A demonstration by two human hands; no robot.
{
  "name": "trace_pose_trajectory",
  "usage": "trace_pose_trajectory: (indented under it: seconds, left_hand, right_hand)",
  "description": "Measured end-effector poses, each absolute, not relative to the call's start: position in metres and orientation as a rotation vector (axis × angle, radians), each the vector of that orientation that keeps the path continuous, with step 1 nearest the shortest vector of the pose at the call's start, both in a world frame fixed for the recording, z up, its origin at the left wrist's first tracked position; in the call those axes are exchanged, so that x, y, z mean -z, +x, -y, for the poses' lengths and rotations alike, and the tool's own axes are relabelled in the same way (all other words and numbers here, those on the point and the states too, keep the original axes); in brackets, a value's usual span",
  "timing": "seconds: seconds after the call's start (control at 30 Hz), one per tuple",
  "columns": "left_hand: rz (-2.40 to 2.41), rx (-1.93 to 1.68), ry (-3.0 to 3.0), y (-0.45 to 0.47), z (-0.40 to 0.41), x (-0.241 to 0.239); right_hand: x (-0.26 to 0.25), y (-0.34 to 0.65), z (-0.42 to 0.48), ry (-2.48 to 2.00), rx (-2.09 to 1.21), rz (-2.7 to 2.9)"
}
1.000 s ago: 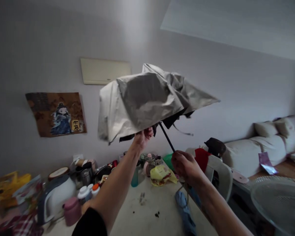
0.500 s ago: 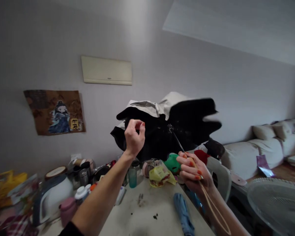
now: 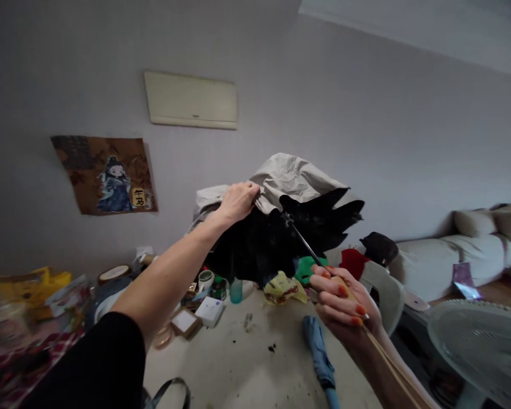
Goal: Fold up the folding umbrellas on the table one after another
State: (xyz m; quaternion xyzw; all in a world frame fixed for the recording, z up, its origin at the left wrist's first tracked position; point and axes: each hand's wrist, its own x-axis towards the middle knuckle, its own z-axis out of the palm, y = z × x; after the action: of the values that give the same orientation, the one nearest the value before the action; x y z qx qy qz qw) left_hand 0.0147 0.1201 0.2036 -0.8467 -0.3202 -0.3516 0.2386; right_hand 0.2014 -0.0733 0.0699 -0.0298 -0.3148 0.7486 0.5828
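A half-folded umbrella [image 3: 298,173], pale outside and black inside, is held up over the far part of the table [image 3: 204,369]. My right hand [image 3: 344,298] is wrapped round its light brown handle, and a thin strap trails down along the forearm. From that hand the dark metal shaft slants up and left into the canopy. My left hand [image 3: 241,200] pinches the pale cloth on the upper left of the canopy with closed fingers. Below, a folded blue umbrella [image 3: 319,352] lies on the table.
A yellow plastic bag [image 3: 283,288], a teal cup [image 3: 235,292] and a white box [image 3: 209,311] stand on the table. More clutter fills the left side. At right are a white chair [image 3: 389,298], a fan [image 3: 479,341] and a sofa [image 3: 430,264].
My left hand has gone from pinched fingers in front of the black inside to gripping the pale cloth. The canopy has drawn in and hangs more folded. The view has tilted down slightly.
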Motion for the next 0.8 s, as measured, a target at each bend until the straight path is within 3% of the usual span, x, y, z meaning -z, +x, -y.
trace_pose_trajectory:
  seconds: [0.23, 0.43, 0.6, 0.8]
  left_hand:
    - [0.42, 1.192, -2.312, 0.034, -0.1, -0.247]
    - [0.484, 1.292, -2.005, 0.031, -0.079, -0.239]
    - [0.757, 1.761, -1.912, 0.016, -0.076, -0.203]
    - [0.611, 1.064, -2.457, 0.025, -0.087, -0.177]
  right_hand:
    - [-0.07, 0.165, 0.064, -0.797, -1.441, 1.105]
    - [-0.069, 0.165, 0.066, -0.519, -1.48, 0.999]
    - [-0.069, 0.182, 0.068, -0.366, -1.512, 0.956]
    - [-0.062, 0.179, 0.075, -0.262, -1.578, 0.888]
